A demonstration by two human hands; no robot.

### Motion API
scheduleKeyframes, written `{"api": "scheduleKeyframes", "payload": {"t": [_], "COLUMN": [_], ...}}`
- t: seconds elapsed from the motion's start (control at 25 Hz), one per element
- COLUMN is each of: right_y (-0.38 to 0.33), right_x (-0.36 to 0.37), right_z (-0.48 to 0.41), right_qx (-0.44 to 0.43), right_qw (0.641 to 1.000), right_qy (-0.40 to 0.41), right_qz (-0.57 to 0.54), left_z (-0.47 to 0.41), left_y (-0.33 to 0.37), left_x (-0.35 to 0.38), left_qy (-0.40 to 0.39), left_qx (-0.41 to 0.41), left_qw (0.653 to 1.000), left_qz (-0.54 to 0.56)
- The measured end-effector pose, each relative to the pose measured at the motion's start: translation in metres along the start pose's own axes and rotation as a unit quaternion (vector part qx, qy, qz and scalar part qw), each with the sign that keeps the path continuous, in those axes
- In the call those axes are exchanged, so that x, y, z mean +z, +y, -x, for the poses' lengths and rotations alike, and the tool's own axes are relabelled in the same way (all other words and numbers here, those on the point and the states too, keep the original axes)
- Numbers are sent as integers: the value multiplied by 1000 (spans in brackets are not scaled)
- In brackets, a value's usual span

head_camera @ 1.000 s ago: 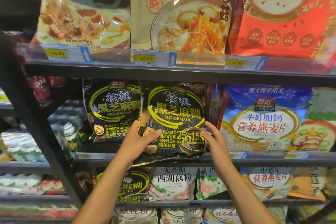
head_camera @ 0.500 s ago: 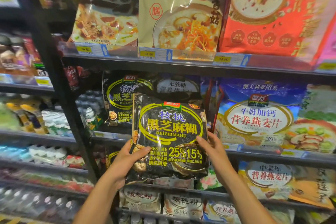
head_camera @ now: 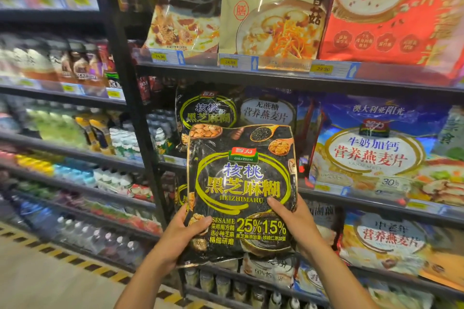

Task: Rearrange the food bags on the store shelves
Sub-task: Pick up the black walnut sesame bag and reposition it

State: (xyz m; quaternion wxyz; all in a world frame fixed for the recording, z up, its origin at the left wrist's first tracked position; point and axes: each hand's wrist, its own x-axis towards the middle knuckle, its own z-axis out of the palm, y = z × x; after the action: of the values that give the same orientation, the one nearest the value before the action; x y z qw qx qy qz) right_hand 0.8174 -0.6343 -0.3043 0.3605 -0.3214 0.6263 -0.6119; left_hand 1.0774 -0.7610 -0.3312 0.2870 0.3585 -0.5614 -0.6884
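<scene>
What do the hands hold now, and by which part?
One black plastic food bag, at its lower part: left hand on the left edge, right hand on the right edge.

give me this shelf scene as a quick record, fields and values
held: black bag, upright, label facing the camera, in front of the shelves
left hand: grips its lower left edge, thumb on the front
right hand: grips its lower right edge, thumb on the front
behind: twin black bag and white-label bag on the middle shelf
right: blue bag, same shelf
above: red bag on the top shelf, yellow price tags on its rail
</scene>
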Motion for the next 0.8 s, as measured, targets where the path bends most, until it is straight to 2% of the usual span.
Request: {"api": "scheduleKeyframes", "payload": {"t": [0.24,0.4,0.8], "right_y": [-1,-11,-44], "right_x": [28,53,120], "right_z": [-10,-41,-152], "right_qx": [-20,-36,-73], "right_qw": [1000,999,997], "right_qy": [-1,0,4], "right_qz": [8,2,25], "left_z": [-3,-35,-156], "left_y": [8,23,81], "left_x": [-20,-43,-111], "left_qy": [55,98,95], "left_qx": [39,60,120], "left_qw": [995,989,978], "left_qz": [-72,-92,-143]}}
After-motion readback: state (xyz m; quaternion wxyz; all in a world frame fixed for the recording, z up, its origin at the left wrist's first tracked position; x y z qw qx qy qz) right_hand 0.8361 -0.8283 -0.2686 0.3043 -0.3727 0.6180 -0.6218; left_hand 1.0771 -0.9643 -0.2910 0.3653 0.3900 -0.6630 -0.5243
